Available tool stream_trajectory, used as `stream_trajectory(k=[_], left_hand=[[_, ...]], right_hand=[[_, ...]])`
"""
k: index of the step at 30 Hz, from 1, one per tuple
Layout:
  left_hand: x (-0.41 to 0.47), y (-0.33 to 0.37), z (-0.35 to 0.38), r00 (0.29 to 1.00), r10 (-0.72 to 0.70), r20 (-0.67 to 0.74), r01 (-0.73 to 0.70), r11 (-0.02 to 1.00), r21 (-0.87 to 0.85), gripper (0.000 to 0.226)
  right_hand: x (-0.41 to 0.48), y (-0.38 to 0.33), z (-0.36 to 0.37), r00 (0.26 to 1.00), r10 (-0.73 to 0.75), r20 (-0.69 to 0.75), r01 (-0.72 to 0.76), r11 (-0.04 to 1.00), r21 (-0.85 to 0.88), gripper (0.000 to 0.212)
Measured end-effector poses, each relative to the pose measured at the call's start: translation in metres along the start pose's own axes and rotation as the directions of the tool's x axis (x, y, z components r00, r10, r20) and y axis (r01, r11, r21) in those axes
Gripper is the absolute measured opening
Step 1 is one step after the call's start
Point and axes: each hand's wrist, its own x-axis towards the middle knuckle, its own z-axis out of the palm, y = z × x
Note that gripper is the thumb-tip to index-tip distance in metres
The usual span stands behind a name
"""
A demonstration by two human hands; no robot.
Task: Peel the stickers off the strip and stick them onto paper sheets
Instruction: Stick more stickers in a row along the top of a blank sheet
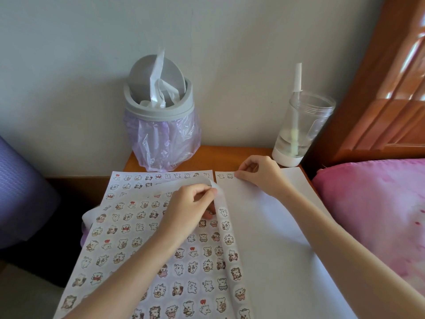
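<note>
A long sticker strip point(232, 254) with cartoon bear stickers runs down the middle of the table. My left hand point(190, 203) pinches its peeled upper end. To the right lies a white paper sheet point(280, 238) with two small stickers point(225, 176) at its top left corner. There my right hand point(259, 173) presses its fingertips onto the sheet just right of those stickers; whether a sticker lies under them is hidden. Under my left arm lie sheets covered with stickers point(128, 238).
A grey bin point(158, 107) with a purple liner stands at the back of the wooden table point(220, 155). A clear cup with a straw point(299, 130) stands at the back right. A pink bed cover point(377, 208) borders the right, a purple mat point(20, 192) the left.
</note>
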Motion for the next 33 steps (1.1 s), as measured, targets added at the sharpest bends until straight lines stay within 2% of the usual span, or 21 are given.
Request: stream_trajectory(k=[6, 9, 13, 17, 20, 22, 25, 27, 30, 33], left_hand=[[0.001, -0.002, 0.001, 1.000, -0.005, -0.003, 0.005, 1.000, -0.001, 0.021], [0.000, -0.002, 0.000, 1.000, -0.005, -0.004, 0.005, 1.000, 0.001, 0.020], [0.000, -0.002, 0.000, 1.000, 0.000, -0.009, 0.000, 1.000, 0.015, 0.021], [0.001, -0.002, 0.000, 1.000, 0.000, -0.010, 0.000, 1.000, 0.007, 0.021], [0.001, -0.002, 0.000, 1.000, -0.001, -0.008, 0.001, 1.000, -0.007, 0.021], [0.000, -0.002, -0.001, 1.000, -0.007, -0.015, 0.006, 0.997, -0.074, 0.022], [0.002, 0.000, -0.003, 0.998, -0.012, -0.069, 0.000, 0.985, -0.174, 0.022], [0.003, 0.000, -0.003, 0.995, 0.001, -0.097, -0.021, 0.979, -0.204, 0.021], [0.003, 0.002, -0.003, 0.991, -0.006, -0.135, -0.030, 0.964, -0.265, 0.019], [0.003, 0.003, -0.004, 0.985, -0.004, -0.175, -0.044, 0.961, -0.271, 0.018]], right_hand=[[0.000, 0.004, 0.003, 0.999, 0.002, -0.051, -0.003, 1.000, -0.014, 0.019], [0.002, 0.004, 0.004, 0.996, 0.003, -0.090, -0.007, 0.999, -0.042, 0.016], [0.000, 0.004, 0.005, 0.996, -0.012, -0.086, 0.008, 0.999, -0.051, 0.010], [0.000, 0.004, 0.005, 0.999, -0.001, -0.048, 0.001, 1.000, -0.002, 0.020], [0.000, 0.004, 0.007, 0.997, -0.004, -0.071, 0.001, 0.998, -0.055, 0.011], [-0.005, 0.001, 0.007, 0.994, 0.003, -0.106, -0.005, 1.000, -0.010, 0.005], [-0.022, -0.018, 0.006, 0.992, -0.010, -0.123, 0.027, 0.990, 0.139, 0.010], [-0.041, -0.036, 0.003, 0.998, -0.045, -0.047, 0.054, 0.975, 0.214, 0.017], [-0.067, -0.057, -0.001, 0.988, -0.073, 0.139, 0.032, 0.961, 0.275, 0.019], [-0.079, -0.061, -0.003, 0.981, -0.073, 0.180, 0.009, 0.943, 0.333, 0.015]])
